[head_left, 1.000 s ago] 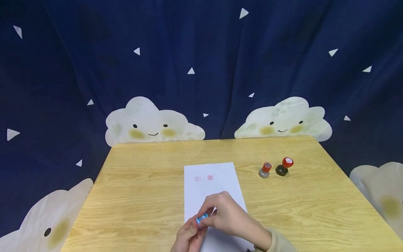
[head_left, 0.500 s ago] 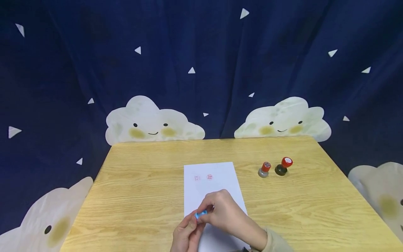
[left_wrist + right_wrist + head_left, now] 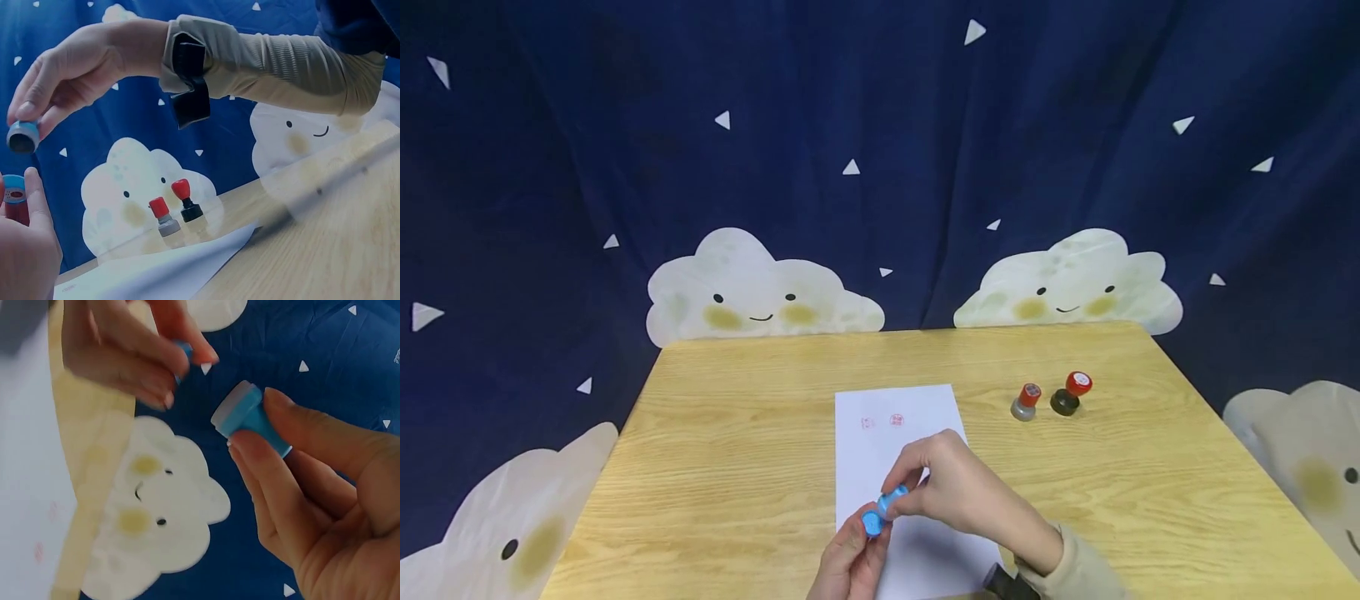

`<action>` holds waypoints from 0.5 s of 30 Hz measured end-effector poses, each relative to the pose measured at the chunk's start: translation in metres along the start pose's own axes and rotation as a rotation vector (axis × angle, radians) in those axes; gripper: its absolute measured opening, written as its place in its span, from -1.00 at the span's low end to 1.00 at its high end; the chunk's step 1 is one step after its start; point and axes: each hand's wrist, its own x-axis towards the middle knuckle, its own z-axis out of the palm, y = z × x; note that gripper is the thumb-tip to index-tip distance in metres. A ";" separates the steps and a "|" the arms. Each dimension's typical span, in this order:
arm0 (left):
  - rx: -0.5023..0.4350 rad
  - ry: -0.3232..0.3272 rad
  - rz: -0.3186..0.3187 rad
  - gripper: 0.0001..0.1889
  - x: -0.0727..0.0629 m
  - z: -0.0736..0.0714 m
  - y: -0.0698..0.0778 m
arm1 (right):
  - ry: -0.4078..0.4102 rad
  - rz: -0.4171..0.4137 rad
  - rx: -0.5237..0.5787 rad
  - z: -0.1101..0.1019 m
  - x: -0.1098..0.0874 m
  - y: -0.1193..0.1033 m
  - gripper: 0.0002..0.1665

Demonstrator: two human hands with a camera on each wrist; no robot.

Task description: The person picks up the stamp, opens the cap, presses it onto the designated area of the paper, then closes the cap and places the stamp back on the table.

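Note:
My right hand (image 3: 958, 487) pinches a blue stamp (image 3: 892, 501) between thumb and fingers over the lower part of a white sheet of paper (image 3: 861, 467). In the right wrist view the stamp's pale grey rim (image 3: 230, 405) faces away from the palm. Just below and left of it, my left hand (image 3: 850, 560) holds a round blue cap (image 3: 872, 523) by its sides. The left wrist view shows a gap between the stamp's dark underside (image 3: 22, 144) and the cap. Two small red prints (image 3: 897, 420) mark the paper's upper part.
Back right on the wooden table (image 3: 737, 467) stand a grey stamp with a red top (image 3: 1026, 402) and a black stamp with a red knob (image 3: 1072, 393). A black strap (image 3: 189, 78) circles the right sleeve. A dark blue curtain with clouds hangs behind the table.
The blue stamp and its cap have come apart. My right hand has moved up and to the right with the stamp, while the left keeps the cap near the same spot.

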 end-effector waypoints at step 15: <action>-0.182 -0.177 0.022 -0.77 0.004 -0.011 -0.003 | 0.262 0.058 -0.467 -0.044 0.040 0.050 -0.86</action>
